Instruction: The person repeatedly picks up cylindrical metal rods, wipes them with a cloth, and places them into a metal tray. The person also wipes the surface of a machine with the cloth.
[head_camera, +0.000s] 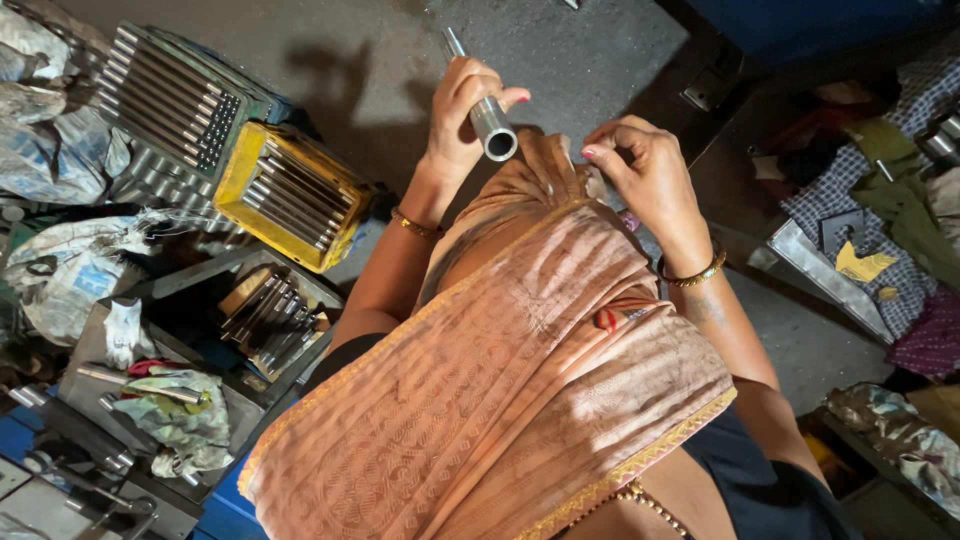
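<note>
1. we see a steel tube (489, 120) held upright-tilted above the peach cloth (520, 380).
2. our left hand (462, 110) is wrapped closed around the tube.
3. our right hand (640, 170) pinches the cloth's edge, fingers curled.
4. a yellow crate (285, 195) of rods sits left.

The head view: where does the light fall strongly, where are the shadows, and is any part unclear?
In the head view, bright light falls on the peach cloth and glints on the metal tube in the left hand; the hands' shadow lies on the grey floor; the upper right corner, behind the right hand, is dark and hard to read; the yellow crate of rods stays sharp.
</note>
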